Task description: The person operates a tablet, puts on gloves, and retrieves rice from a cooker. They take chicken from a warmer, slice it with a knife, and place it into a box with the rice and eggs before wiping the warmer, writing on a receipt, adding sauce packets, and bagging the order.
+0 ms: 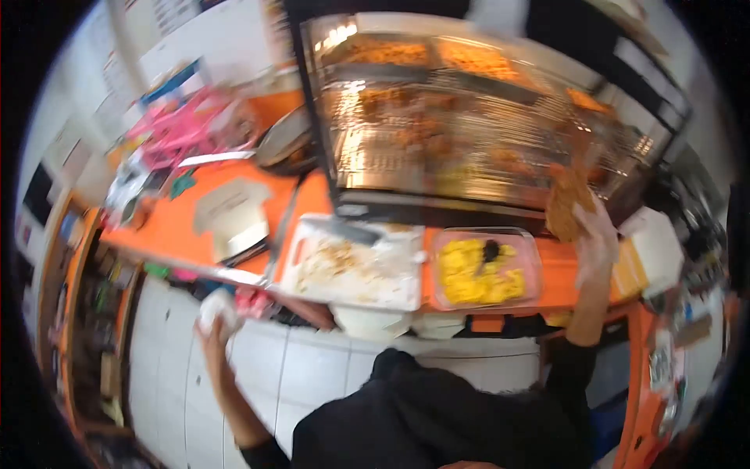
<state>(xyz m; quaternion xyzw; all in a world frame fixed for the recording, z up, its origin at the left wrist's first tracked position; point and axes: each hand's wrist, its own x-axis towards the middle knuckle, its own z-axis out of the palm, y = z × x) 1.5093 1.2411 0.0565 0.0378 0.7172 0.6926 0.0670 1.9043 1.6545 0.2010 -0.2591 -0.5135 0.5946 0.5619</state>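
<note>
Gripping a flat, golden-brown, rough-looking piece of food (564, 207) in its fingers, the gloved right hand (596, 237) is at three o'clock, before the display case (437, 209); at eight o'clock, the left hand (211, 332) clutches a white bundle (218, 306).

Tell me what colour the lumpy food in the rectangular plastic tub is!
The lumpy food is yellow, clearest in the head view.
</note>
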